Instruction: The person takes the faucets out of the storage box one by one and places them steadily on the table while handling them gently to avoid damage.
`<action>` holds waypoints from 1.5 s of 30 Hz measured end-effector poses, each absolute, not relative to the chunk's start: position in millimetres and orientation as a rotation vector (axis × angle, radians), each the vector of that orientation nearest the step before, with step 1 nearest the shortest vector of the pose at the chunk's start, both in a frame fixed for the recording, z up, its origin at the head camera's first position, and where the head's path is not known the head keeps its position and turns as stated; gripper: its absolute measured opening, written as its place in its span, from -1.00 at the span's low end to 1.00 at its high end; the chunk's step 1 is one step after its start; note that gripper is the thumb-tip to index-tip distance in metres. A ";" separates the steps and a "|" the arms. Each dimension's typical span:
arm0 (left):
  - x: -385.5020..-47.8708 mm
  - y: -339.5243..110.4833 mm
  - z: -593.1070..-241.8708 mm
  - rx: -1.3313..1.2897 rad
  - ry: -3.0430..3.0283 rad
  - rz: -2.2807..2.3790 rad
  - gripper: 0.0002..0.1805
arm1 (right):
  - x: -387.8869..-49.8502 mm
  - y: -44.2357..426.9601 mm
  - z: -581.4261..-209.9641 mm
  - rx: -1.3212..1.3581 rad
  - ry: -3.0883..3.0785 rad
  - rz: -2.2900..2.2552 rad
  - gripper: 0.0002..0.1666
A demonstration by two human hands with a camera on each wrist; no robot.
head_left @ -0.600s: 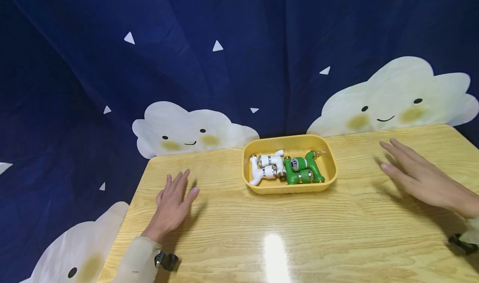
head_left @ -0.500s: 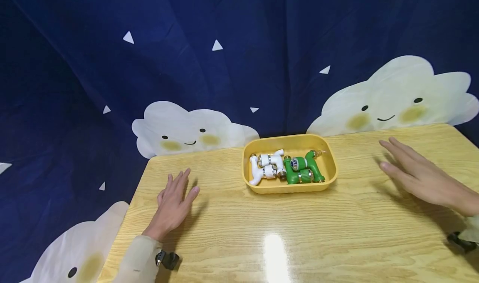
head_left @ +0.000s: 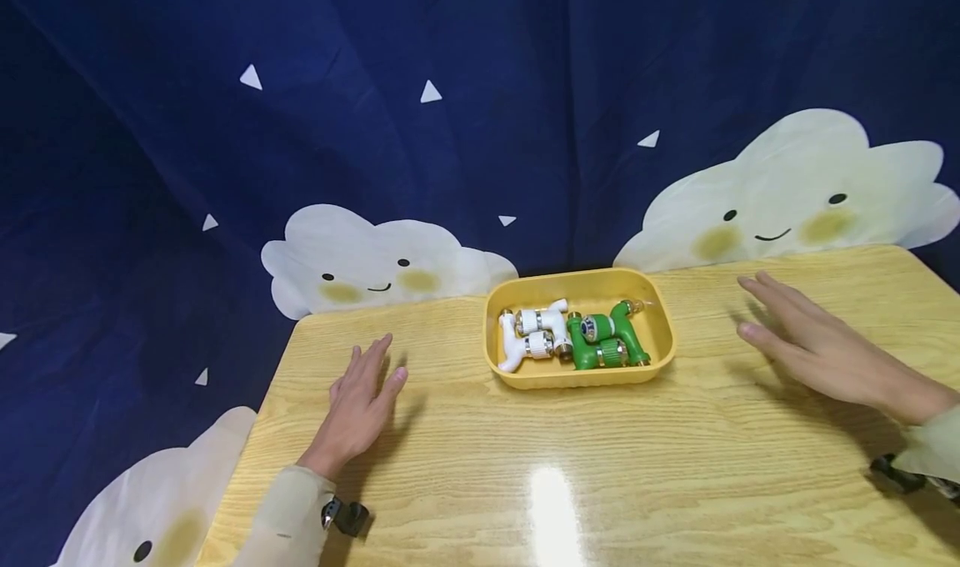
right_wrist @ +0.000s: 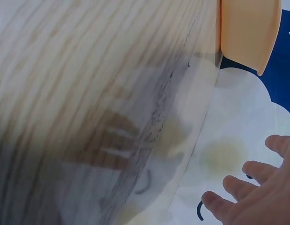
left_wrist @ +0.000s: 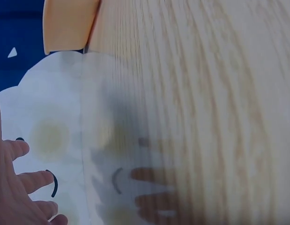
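A yellow tray (head_left: 577, 379) stands at the back middle of the table, holding two white taps (head_left: 525, 346) on its left side and two green taps (head_left: 615, 338) on its right. My left hand (head_left: 356, 413) hovers left of the tray, fingers spread, holding nothing. On the other side, my right hand (head_left: 832, 346) is held above the table, fingers extended and empty. Neither hand touches the tray. The left wrist view shows the left fingers (left_wrist: 34, 180) and part of the tray (left_wrist: 70, 26); the right wrist view shows the right hand (right_wrist: 262, 187) and the tray's end (right_wrist: 250, 35).
The wooden table (head_left: 450, 467) reaches back to a dark blue curtain (head_left: 465, 150) printed with white clouds and small triangles. Its left edge runs beside the left forearm. A bright reflection lies on the tabletop in front of the tray.
The right hand has moved a little to the left, nearer the tray. My left hand has shifted slightly right. The taps and tray have stayed in place.
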State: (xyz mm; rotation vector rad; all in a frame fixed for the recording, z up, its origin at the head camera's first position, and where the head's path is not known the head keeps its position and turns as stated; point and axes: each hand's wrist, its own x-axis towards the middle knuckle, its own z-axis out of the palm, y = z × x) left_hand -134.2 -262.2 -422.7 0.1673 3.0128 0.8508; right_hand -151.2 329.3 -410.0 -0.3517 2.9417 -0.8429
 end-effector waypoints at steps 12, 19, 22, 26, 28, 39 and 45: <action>-139.8 -251.2 -424.0 0.181 2.997 0.923 -0.25 | -156.5 318.8 -404.6 -0.371 2.901 -0.842 -0.08; -149.7 -234.5 -425.3 0.193 2.975 1.016 -0.26 | -158.2 309.4 -406.8 -0.397 2.911 -0.874 -0.07; -150.9 -227.1 -426.3 0.198 2.964 1.035 -0.26 | -158.6 305.3 -408.1 -0.395 2.908 -0.873 -0.06; -151.5 -219.4 -428.2 0.212 2.957 1.063 -0.26 | -158.3 301.7 -408.7 -0.403 2.901 -0.887 -0.05; -151.7 -216.0 -429.0 0.218 2.951 1.073 -0.27 | -156.9 300.7 -409.0 -0.413 2.899 -0.898 -0.06; -157.2 -200.9 -432.4 0.196 2.900 1.151 -0.24 | -156.1 291.2 -409.8 -0.418 2.867 -0.988 -0.07; -158.3 -195.7 -436.0 0.204 2.883 1.183 -0.23 | -160.7 281.0 -414.9 -0.397 2.843 -1.109 -0.08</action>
